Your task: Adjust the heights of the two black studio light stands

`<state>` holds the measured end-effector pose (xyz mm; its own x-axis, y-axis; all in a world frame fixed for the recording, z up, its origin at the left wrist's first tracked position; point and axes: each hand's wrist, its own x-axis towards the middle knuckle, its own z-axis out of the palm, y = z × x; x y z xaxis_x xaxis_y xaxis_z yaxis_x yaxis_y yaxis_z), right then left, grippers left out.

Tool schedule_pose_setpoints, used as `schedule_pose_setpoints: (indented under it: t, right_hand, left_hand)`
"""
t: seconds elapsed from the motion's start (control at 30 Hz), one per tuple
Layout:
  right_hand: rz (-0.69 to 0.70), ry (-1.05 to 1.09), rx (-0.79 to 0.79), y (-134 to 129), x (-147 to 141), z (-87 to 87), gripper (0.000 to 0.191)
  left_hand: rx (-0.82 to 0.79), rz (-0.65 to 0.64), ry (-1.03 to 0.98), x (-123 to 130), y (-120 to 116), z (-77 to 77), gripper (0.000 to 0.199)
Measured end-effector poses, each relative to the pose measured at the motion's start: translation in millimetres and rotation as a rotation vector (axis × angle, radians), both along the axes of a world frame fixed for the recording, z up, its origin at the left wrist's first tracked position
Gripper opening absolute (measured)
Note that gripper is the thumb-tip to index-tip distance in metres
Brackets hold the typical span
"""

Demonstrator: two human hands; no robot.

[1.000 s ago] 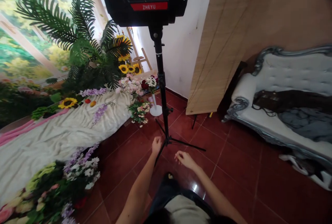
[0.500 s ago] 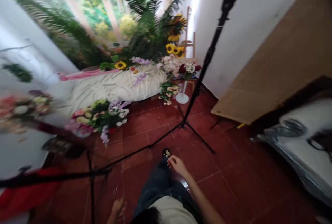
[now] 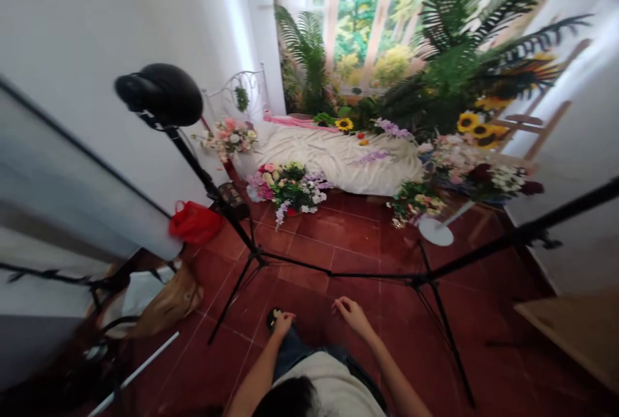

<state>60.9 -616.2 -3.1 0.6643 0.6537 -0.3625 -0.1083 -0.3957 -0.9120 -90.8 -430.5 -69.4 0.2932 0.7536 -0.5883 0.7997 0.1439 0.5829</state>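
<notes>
My left hand [image 3: 284, 323] hangs in front of my body, over my dark trousers and beside a dark shoe [image 3: 273, 316] with a yellow mark. Its fingers are loosely bent and somewhat blurred, and I see nothing held in them. My right hand [image 3: 353, 315] is out in front over the red tiled floor [image 3: 309, 294], fingers half curled and slightly apart, with nothing visible between them. Neither hand touches an object. Nearest to both is the low black leg of a stand [image 3: 372, 275] running across the floor ahead.
A light stand with a black head [image 3: 167, 96] rises at left; another pole [image 3: 527, 233] slants at right. A cream-draped bed [image 3: 314, 153], flower bunches [image 3: 290, 188] and a palm [image 3: 449, 69] stand ahead. A red bag [image 3: 196, 222], brown bag [image 3: 169, 307] and white rod [image 3: 138, 368] lie left.
My view has swung left, so the bed and flowers sit further right and the left light stand shows fully. My left hand has come up and forward; my right hand stays in front.
</notes>
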Motion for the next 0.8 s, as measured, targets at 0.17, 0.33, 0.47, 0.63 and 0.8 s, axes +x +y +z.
schedule_pose_setpoints:
  t: [0.17,0.33,0.47,0.63,0.8]
  right_hand:
    - [0.142,-0.093,-0.002,98.0,-7.7,4.5,0.051]
    - [0.359,-0.141,0.029,213.1,-34.1,8.7,0.052]
    - [0.465,-0.178,0.087,280.8,-50.4,9.6,0.047]
    - [0.523,-0.117,0.139,330.7,-64.0,0.9,0.042]
    - [0.664,0.016,0.094,361.3,-70.9,-14.9,0.036]
  left_hand:
    - [-0.229,0.36,-0.268,-36.0,78.9,-7.1,0.01]
    - [-0.225,0.57,-0.567,-52.3,192.2,-0.8,0.019]
    - [-0.002,0.559,-0.755,-36.8,282.7,24.5,0.025]
    - [0.362,0.48,-1.063,3.3,375.5,88.4,0.031]
    - [0.483,0.296,-1.183,43.9,421.5,141.8,0.049]
